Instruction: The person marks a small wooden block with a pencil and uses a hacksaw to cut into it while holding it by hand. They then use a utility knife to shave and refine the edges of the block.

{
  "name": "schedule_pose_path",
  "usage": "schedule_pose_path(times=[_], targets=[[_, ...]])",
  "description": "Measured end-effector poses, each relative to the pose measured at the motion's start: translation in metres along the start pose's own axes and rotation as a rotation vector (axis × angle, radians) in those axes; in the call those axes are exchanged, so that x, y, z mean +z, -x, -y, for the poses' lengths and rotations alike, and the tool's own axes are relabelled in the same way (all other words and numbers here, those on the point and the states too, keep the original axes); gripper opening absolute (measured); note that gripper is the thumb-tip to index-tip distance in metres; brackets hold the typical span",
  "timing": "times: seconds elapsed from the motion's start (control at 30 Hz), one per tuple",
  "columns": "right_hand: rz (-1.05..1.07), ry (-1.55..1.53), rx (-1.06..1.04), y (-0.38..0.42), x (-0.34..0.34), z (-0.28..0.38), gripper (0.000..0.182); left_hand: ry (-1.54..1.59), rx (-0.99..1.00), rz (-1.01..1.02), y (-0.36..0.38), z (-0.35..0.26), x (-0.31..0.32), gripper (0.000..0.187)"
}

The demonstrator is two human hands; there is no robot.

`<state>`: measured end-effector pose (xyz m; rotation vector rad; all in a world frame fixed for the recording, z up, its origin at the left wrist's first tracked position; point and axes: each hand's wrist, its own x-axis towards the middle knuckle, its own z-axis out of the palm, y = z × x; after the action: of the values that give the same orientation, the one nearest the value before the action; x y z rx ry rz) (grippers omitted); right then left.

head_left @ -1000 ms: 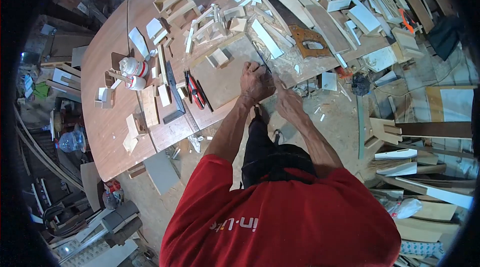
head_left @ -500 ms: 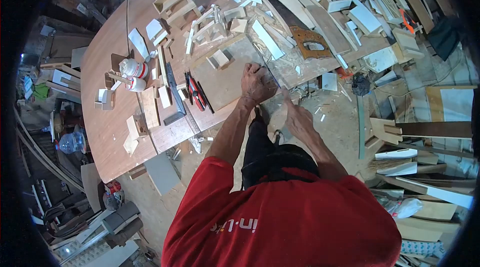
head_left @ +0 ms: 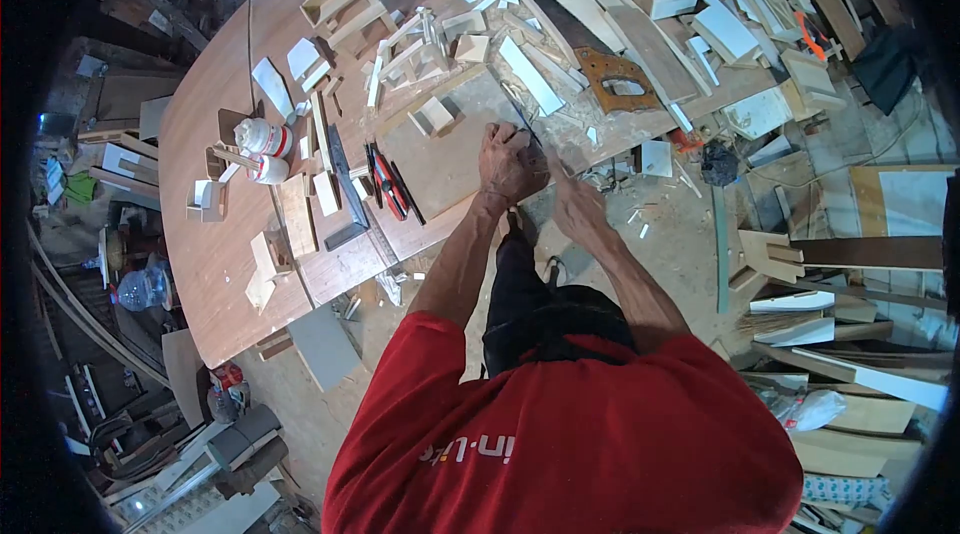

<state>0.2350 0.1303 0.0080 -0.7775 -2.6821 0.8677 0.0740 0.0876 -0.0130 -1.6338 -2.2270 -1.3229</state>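
A flat brown board (head_left: 440, 149) lies at the near edge of the long wooden table (head_left: 215, 254), plain-faced, with a small pale block (head_left: 434, 115) on its far part. The left hand (head_left: 512, 163) presses on the board's right edge, fingers curled together over a thin dark blade-like tool (head_left: 520, 114), hard to identify. Just right, the right hand (head_left: 578, 204) grips something hidden; its fingers cannot be made out.

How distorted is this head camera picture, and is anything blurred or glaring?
Head view: strong fisheye, black corners, the long brown wooden table bowing at its edge; even daylight, no glare visible; left hand and right hand slightly soft, clutter small at the rim.
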Motion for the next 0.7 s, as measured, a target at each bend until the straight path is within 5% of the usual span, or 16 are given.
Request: schedule_pose_path(times=[0.13, 0.23, 0.4, 0.63, 0.7], targets=[[0.008, -0.028, 0.014, 0.014, -0.008, 0.004, 0.079, -0.023, 0.009, 0.043, 0.003, 0.009, 0.004, 0.025], [0.257, 0.011, 0.241, 0.028, -0.022, 0.012, 0.079, -0.023, -0.014, 0.038, 0.005, 0.007, 0.003, 0.024], [0.015, 0.001, 0.034, -0.001, 0.005, -0.002, 0.083, -0.056, 0.024, 0.025, 0.002, 0.010, 0.007, 0.021], [0.196, 0.020, 0.197, 0.012, -0.009, 0.001, 0.085, -0.028, 0.069, 0.038, 0.002, 0.007, 0.004, 0.019], [-0.075, -0.002, -0.073, -0.002, 0.023, -0.019, 0.088, -0.030, 0.079, 0.061, -0.002, 0.004, -0.001, 0.019]])
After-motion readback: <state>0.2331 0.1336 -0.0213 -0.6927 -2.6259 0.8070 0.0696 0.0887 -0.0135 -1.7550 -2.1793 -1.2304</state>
